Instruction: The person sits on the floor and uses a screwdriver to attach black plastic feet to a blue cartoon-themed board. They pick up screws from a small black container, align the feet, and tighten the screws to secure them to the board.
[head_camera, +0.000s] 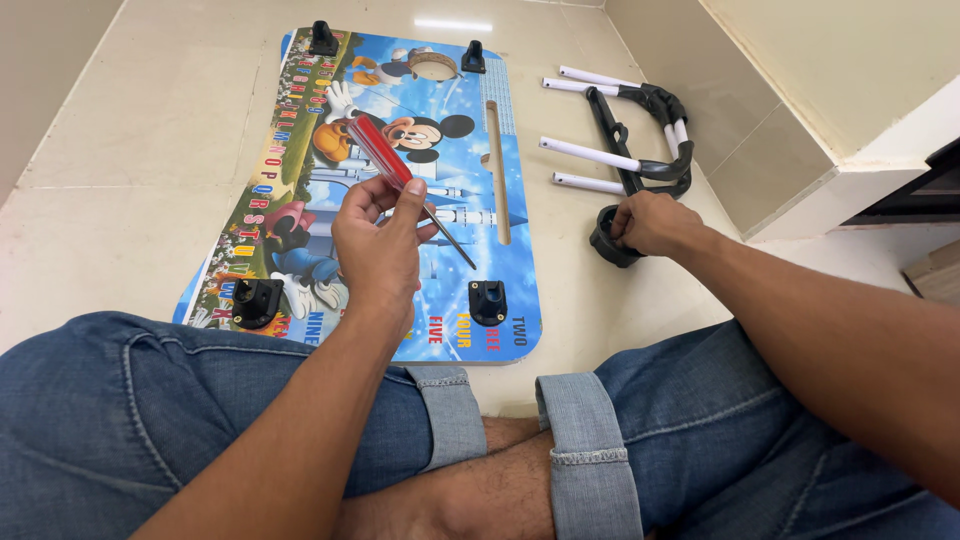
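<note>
Your left hand (378, 238) is closed around a red-handled screwdriver (405, 186) above the colourful printed board (300, 150); its long axis slants, handle up-left, tip down-right. Bare tiled floor (120, 170) lies open left of the board's edge. Your right hand (652, 222) curls over a black round cap (606, 243) just beside the folded white-and-black legs (630, 130).

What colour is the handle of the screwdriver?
Red and see-through, on the screwdriver in the left hand. The head view shows it best.
</note>
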